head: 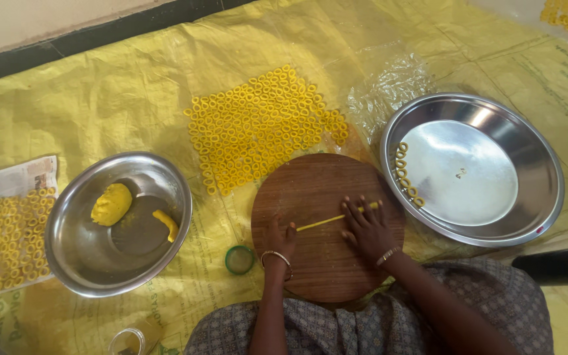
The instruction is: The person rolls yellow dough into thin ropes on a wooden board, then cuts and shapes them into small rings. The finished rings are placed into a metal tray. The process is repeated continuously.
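The person wears a grey cloth with a small dotted pattern [468, 296] that covers the lap and knees. A thin shiny metal bangle [276, 255] goes round the left wrist. Another thin metal bangle [387, 256] goes round the right wrist.

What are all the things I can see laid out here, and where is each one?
Round wooden board: one, brown, centre, in front of the person.
Dough strand: one, yellow, thin, lying across the board under the hands.
Dough rings on the sheet: many, yellow, packed in a patch behind the board.
Steel bowl: one, silver, left; holds two yellow dough lumps.
Steel plate: one, silver, right; a short row of yellow rings along its left rim.
Newspaper with rings: one, far left.
Small round ring-shaped object: one, green, left of the board.
Plastic sheet: yellow, beneath everything.
Left hand: on the board at the strand's left end.
Right hand: fingers spread over the strand.
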